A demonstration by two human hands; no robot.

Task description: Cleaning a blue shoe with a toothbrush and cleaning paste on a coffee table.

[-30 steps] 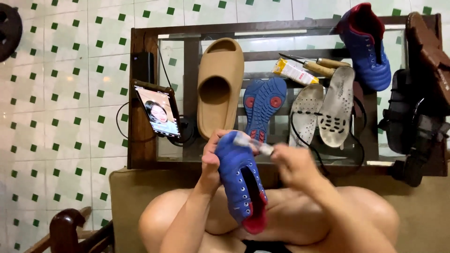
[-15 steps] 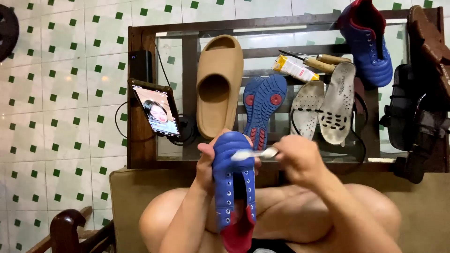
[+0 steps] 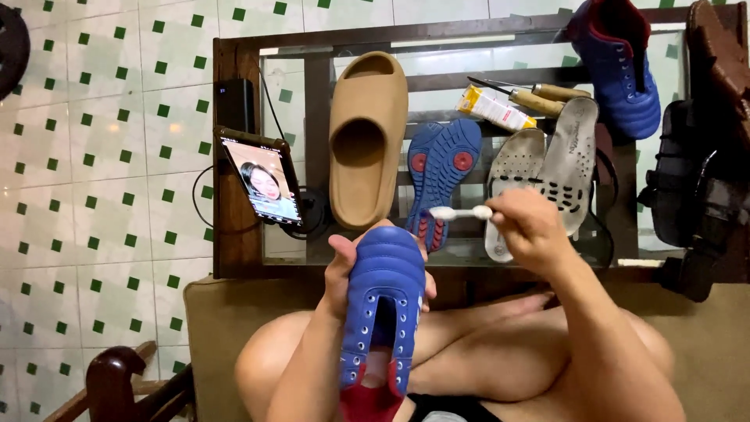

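Note:
My left hand grips the toe end of a blue shoe upper with a red lining, held upright over my lap with its lace holes facing me. In my right hand is a small white brush, raised a little above and to the right of the shoe's toe and not touching it. A detached blue sole with red spots lies on the glass table just beyond.
On the table stand a tan slide sandal, two white insoles, a yellow-and-white glue tube, wooden-handled tools, a second blue shoe, dark sandals and a propped phone. Green-dotted tile floor lies left.
The shoe has turned so its opening faces me. My right hand lifted the brush up and right, off the toe.

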